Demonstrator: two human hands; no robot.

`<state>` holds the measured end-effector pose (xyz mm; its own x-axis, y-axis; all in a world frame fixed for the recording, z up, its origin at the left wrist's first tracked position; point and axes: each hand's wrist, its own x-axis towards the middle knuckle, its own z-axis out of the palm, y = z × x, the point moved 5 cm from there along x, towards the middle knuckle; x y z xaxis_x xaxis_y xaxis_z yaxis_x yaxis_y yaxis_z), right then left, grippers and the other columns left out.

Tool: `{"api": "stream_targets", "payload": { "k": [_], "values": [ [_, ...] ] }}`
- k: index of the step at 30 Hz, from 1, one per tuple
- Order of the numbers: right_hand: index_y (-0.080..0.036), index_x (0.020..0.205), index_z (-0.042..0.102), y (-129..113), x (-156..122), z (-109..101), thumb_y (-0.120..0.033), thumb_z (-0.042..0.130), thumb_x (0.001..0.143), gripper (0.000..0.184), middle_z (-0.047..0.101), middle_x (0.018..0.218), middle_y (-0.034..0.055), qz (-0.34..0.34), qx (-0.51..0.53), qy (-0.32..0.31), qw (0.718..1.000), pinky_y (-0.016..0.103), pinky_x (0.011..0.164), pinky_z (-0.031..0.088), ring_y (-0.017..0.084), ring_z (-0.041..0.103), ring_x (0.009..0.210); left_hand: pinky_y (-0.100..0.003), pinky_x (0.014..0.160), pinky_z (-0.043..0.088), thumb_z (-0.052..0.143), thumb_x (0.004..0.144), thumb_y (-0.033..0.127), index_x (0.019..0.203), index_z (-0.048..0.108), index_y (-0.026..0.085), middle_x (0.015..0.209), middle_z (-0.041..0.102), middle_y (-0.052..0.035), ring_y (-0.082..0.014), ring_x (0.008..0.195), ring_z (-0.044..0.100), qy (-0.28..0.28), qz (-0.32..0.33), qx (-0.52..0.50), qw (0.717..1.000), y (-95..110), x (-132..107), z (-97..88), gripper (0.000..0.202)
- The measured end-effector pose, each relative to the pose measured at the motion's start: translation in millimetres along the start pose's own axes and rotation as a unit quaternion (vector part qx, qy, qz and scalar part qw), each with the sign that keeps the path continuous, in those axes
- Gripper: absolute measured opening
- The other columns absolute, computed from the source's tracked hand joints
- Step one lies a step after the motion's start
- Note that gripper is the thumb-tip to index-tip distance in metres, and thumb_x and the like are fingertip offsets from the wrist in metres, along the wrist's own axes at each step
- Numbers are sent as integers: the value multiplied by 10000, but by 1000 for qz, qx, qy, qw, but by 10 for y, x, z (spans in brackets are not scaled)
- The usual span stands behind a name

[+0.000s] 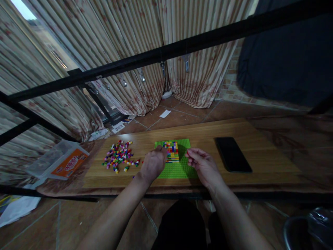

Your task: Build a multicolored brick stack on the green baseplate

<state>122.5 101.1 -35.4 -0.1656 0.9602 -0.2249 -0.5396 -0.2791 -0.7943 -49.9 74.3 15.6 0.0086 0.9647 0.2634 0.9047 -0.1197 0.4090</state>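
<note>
A green baseplate (179, 168) lies on the wooden table (265, 156) in front of me, with a block of small coloured bricks (172, 151) pressed onto its upper middle. My left hand (153, 164) rests on the plate's left edge, fingers curled closed, its fingertips touching the brick block. My right hand (203, 165) hovers over the plate's right edge with fingers pinched; a tiny red piece seems to sit between them. A loose pile of coloured bricks (119, 156) lies to the left of the plate.
A black phone (232, 153) lies flat on the table to the right. A clear plastic box with an orange label (61, 163) sits past the table's left end. A black metal frame (166, 52) crosses above, with curtains behind.
</note>
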Motion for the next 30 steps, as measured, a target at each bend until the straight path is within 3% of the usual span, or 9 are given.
{"api": "stream_targets", "payload": {
  "k": [3,12,21,25,30],
  "values": [
    [-176,677,700,-6,-3,9,-351,855,551,265,642,635,-3,-2,-7,-4,1000,194,470,392,63,471,506,-272,671,458,437,928,236,864,627,175,871,636,-94,-184,707,617,-67,39,112,991,73,18,40,209],
    [-171,677,693,24,2,43,-355,842,573,258,646,626,-10,3,-17,-9,1000,188,469,371,55,475,492,-281,719,463,465,915,209,971,610,161,925,673,-105,-203,803,650,-64,33,139,988,40,66,27,163],
    [-176,663,693,-12,-19,39,-375,848,549,277,646,621,-8,-2,-29,-1,1000,194,454,377,57,474,479,-249,688,458,572,852,205,879,628,180,822,688,-54,-166,726,645,30,13,-20,999,-137,-31,5,67],
    [-185,678,701,4,-11,41,-349,859,530,272,660,632,-1,2,-17,-5,1000,203,477,421,72,513,513,-225,611,450,636,789,202,887,625,174,722,672,-25,-146,637,631,85,-41,-92,991,-281,-105,13,102],
    [-186,713,713,32,-3,52,-306,867,520,275,684,664,7,11,-6,1,1000,208,506,459,79,549,542,-230,642,495,645,758,201,808,634,166,767,691,-40,-153,687,665,99,-74,-221,968,-330,-100,53,62]
  ]
}}
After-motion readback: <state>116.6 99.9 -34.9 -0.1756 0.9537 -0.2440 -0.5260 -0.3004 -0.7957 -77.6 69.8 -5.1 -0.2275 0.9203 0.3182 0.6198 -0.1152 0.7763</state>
